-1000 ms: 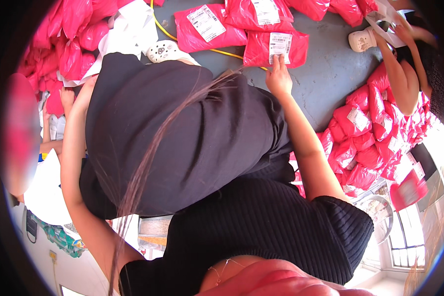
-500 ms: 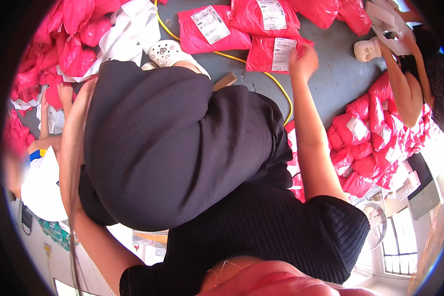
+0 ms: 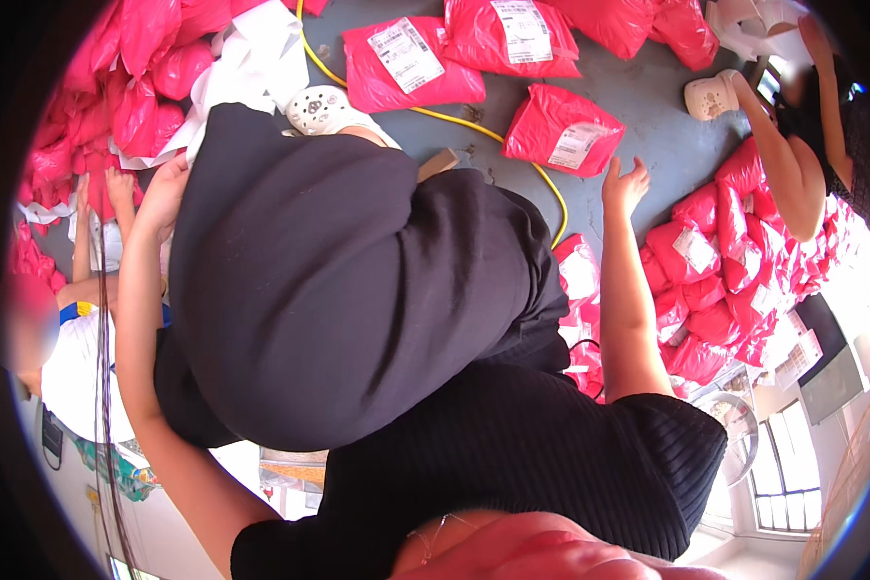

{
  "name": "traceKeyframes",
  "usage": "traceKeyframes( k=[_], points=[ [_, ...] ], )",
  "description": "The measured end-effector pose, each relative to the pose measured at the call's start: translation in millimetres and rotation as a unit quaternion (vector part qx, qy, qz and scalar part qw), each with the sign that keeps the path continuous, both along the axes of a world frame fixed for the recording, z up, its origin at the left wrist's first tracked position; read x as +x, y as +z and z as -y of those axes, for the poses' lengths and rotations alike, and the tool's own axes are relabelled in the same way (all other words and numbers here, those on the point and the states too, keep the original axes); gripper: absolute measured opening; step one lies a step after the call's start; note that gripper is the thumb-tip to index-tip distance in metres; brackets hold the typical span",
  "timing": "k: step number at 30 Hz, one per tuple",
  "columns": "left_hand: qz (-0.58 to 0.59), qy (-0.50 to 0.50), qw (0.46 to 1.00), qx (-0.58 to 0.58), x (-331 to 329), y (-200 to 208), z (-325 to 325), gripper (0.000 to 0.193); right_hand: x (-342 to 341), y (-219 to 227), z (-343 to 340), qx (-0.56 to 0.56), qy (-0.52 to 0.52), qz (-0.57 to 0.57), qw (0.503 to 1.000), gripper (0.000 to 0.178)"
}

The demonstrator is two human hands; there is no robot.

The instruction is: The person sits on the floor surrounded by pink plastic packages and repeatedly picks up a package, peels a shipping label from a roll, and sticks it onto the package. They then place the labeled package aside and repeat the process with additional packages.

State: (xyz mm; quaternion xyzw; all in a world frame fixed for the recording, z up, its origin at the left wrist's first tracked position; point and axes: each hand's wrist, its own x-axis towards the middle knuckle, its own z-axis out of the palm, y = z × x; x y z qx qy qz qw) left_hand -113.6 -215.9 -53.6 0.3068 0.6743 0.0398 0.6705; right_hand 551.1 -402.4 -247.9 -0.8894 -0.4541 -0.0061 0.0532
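Note:
My right hand (image 3: 626,186) is open with fingers spread, just below a pink plastic mailer (image 3: 564,130) with a white label, and apart from it. That mailer lies tilted on the grey floor beside a yellow cable (image 3: 466,123). At the left, beside my knee, the fingers of my left hand (image 3: 167,189) are curled at the lower end of a long white paper strip (image 3: 249,68); their grip is partly hidden. Two more labelled mailers, one on the left (image 3: 411,66) and one on the right (image 3: 512,37), lie farther off.
Pink mailers are heaped at the far left (image 3: 140,87) and at the right (image 3: 710,280). One co-worker's hands (image 3: 118,186) are at the left heap; another co-worker's leg (image 3: 788,184) is at the right. My dark-clothed knees (image 3: 358,280) fill the middle, with a white clog (image 3: 321,111) beyond.
My right hand has let go of the mailer and drawn back toward me. The mailer now lies turned and apart from the others. My left hand has come more into view beside my knee.

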Motion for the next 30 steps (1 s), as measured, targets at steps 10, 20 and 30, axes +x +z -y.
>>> traceKeyframes(
  k=[10,20,30],
  points=[
    [0.006,0.019,1.0,-0.021,4,12,-6,0.027,-84,-29,-53,-0.119,0.254,-0.026,0.959,0.087],
    [-0.023,0.004,0.999,-0.022,-2,-2,4,0.027,-80,-31,-74,-0.165,0.151,-0.02,0.974,0.077],
    [-0.035,-0.029,0.999,-0.017,0,-6,3,0.023,-31,-21,-103,-0.261,0.054,-0.089,0.96,0.081]
  ],
)
